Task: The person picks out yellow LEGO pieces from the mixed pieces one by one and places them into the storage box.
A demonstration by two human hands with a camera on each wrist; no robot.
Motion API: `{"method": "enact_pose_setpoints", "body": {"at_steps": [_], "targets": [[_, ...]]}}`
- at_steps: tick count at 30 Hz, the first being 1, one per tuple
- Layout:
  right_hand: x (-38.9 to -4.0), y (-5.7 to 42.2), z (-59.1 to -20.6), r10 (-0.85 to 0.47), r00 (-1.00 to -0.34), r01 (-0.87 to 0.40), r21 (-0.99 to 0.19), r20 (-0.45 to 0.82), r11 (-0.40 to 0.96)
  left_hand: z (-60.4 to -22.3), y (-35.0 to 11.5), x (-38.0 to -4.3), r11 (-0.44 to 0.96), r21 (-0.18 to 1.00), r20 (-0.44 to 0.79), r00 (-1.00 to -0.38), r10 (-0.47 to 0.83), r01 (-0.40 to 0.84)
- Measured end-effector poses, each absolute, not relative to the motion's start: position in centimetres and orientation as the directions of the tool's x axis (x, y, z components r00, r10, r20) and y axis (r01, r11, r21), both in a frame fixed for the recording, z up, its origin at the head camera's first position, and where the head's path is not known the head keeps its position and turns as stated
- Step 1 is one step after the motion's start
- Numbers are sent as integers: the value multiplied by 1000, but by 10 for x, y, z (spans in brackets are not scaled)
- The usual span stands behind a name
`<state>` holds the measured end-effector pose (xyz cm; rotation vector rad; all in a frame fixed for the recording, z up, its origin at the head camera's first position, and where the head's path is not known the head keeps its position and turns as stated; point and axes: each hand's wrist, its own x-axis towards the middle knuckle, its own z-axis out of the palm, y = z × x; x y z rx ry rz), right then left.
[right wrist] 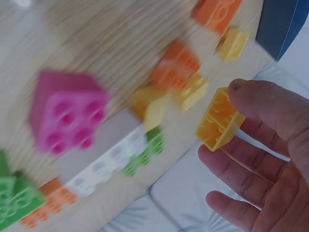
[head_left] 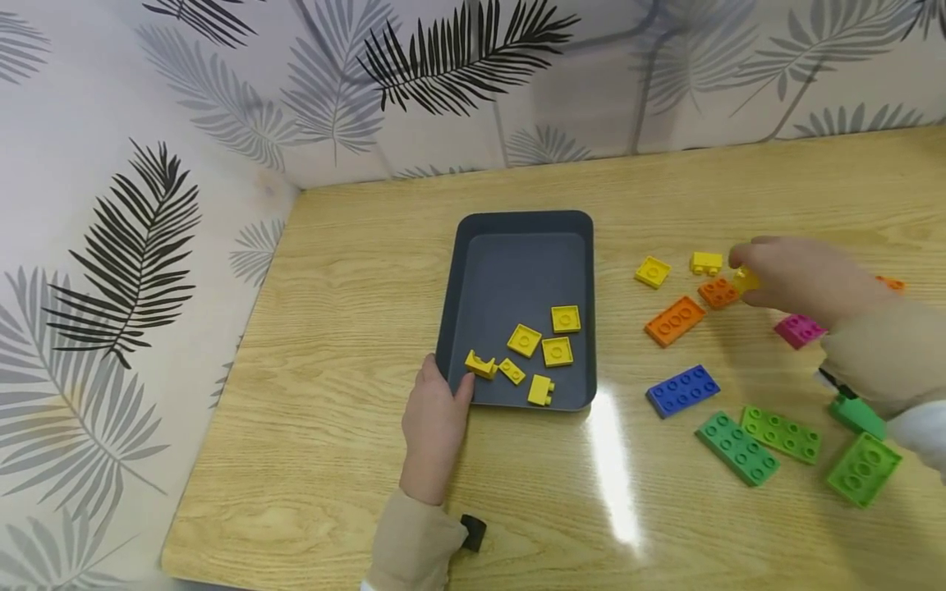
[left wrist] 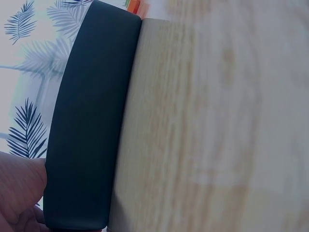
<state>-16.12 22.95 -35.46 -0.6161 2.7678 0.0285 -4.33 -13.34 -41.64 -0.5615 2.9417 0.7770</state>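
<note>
My left hand point(head_left: 434, 423) grips the near left corner of a dark grey tray point(head_left: 521, 271), its thumb over the rim. In the left wrist view, part of that hand point(left wrist: 19, 188) lies against the tray's outer wall point(left wrist: 91, 121). Several small yellow bricks point(head_left: 524, 341) lie in the tray's near half. My right hand point(head_left: 794, 275), to the right of the tray, pinches a yellow brick point(right wrist: 220, 121) between thumb and fingers, its hollow underside showing in the right wrist view. Close by are an orange brick point(head_left: 718, 293) and another yellow brick point(head_left: 706, 263).
Nearer the tray lie a yellow piece point(head_left: 653, 272) and an orange brick point(head_left: 676, 321). Blue point(head_left: 683, 391), green point(head_left: 737, 448) and lime point(head_left: 782, 433) bricks spread over the wooden table point(head_left: 332, 328). A pink brick point(right wrist: 67, 111) and a white brick point(right wrist: 104, 154) lie under the right arm.
</note>
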Motion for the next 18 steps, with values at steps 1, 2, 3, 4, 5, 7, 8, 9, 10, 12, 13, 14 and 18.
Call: {"method": "enact_pose_setpoints", "body": {"at_steps": [1, 2, 3, 4, 5, 7, 8, 9, 10, 12, 13, 14, 18], "targets": [[-162, 224, -354, -423, -857, -427, -55, -295, 903, -417, -134, -43, 807, 469, -136, -933, -334, -358], [-162, 218, -354, -435, -853, -436, -63, -289, 898, -417, -134, -43, 807, 470, -136, -932, -335, -359], [-163, 212, -353, -444, -847, -444, -73, -291, 893, -417, -134, -43, 807, 469, -137, -932, -335, -359], [-164, 206, -353, -451, -842, -448, -81, -296, 890, -418, -134, -43, 807, 469, -139, -932, -334, -359], [-164, 201, -353, -459, -838, -453, -91, -295, 887, -418, -135, -43, 807, 468, -142, -932, -334, -360], [-165, 189, -352, -469, -831, -460, -103, -298, 882, -419, -135, -43, 807, 468, -147, -932, -331, -360], [-166, 183, -352, -474, -828, -466, -101, -301, 879, -419, -135, -43, 806, 468, -149, -932, -331, -361], [-167, 176, -352, -473, -825, -467, -99, -310, 879, -419, -135, -43, 805, 468, -153, -931, -331, -363], [-167, 170, -352, -478, -822, -472, -98, -310, 876, -419, -135, -43, 803, 469, -156, -930, -333, -366], [-168, 157, -351, -484, -817, -483, -85, -313, 871, -418, -135, -43, 801, 470, -159, -929, -335, -370], [-168, 151, -350, -487, -815, -488, -78, -314, 869, -418, -136, -44, 800, 470, -162, -927, -337, -373], [-168, 145, -349, -490, -813, -493, -75, -314, 867, -418, -136, -44, 799, 472, -164, -927, -337, -374], [-168, 123, -344, -518, -807, -516, -86, -285, 852, -418, -137, -44, 796, 472, -170, -925, -339, -379]]}}
